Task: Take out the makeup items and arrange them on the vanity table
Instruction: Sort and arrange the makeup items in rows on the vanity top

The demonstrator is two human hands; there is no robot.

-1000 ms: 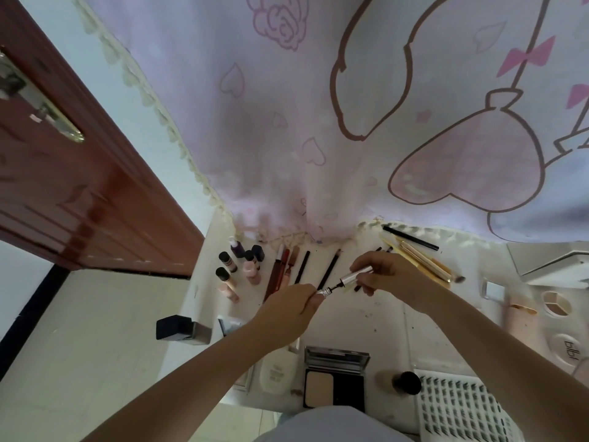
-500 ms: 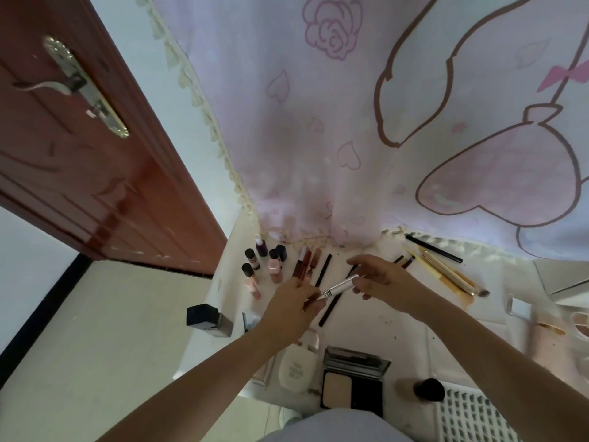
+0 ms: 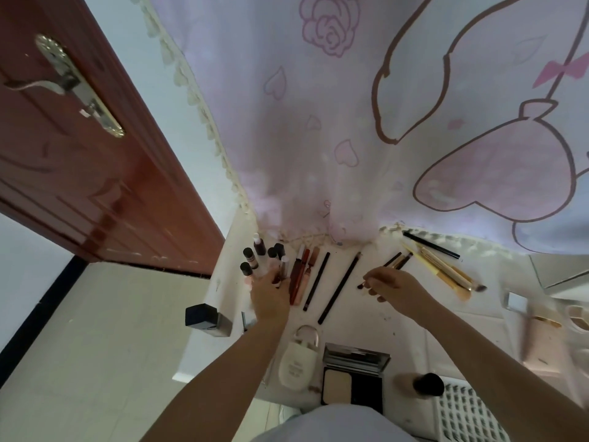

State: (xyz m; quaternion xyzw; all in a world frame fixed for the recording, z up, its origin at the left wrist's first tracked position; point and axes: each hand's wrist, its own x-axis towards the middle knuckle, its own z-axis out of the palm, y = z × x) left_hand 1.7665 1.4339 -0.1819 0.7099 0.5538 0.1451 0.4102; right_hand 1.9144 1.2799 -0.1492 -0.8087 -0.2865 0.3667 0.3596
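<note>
On the white surface (image 3: 366, 317) below the pink cartoon curtain (image 3: 350, 138), we see both hands out over the laid-out makeup. Our left hand (image 3: 271, 298) reaches to the cluster of small dark-capped bottles (image 3: 255, 260) at the back left, fingers (image 3: 271, 277) curled around a slim tube (image 3: 282, 269) right beside them; the tube is partly hidden, so we cannot tell whether it stands on the surface or not. Just to the right lie the reddish lip gloss tubes (image 3: 301, 275), then two long black pencils (image 3: 339, 287) side by side, angled toward the curtain. Our right hand (image 3: 395, 290) hovers near the middle, fingertips (image 3: 371, 283) pinched on a thin wand (image 3: 363, 283) with a dark tip pointing left. Behind it sit a few short dark sticks (image 3: 398, 260), and further right a bunch of gold-handled brushes (image 3: 446, 272) with a black pencil (image 3: 430, 245) at the curtain's fringe. Nearer to us, a white oval compact (image 3: 298, 362) lies next to an open powder palette (image 3: 352, 378), with a black round cap (image 3: 428, 384) beside a white perforated basket (image 3: 465, 416). A dark square box (image 3: 204, 319) sits at the left edge, and a brown door (image 3: 79, 154) stands off to the left.
</note>
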